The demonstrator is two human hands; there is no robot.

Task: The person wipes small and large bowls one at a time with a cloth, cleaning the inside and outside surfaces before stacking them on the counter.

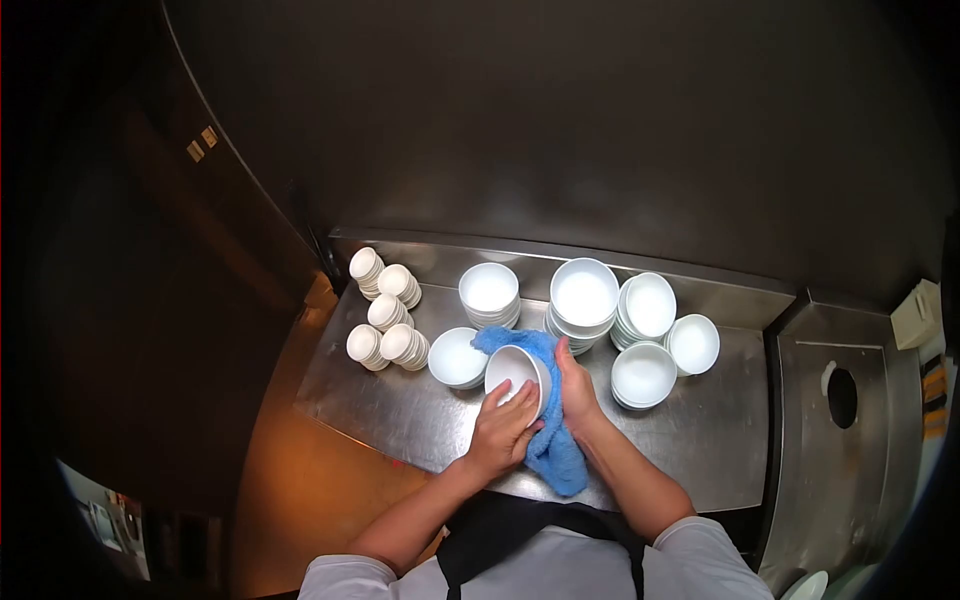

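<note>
A white bowl [513, 368] is tilted in front of me above the steel counter, its inside facing left and up. My left hand [503, 428] grips it, with the fingers reaching inside over the near rim. Around the bowl's right side hangs a fluffy blue towel [558, 462], one end spread behind the bowl and the other drooping toward me. My right hand [576, 388] presses the towel against the outside of the bowl, fingers partly hidden by cloth. Just left of the held bowl, another white bowl [458, 356] tops a short stack.
Taller bowl stacks [490, 290] [584, 293] stand along the back of the steel counter [700, 440]. More bowls [643, 375] are grouped at right. Several stacks of small cups [390, 312] occupy the left end. Beyond the right edge is a steel unit with a dark round hole [842, 398].
</note>
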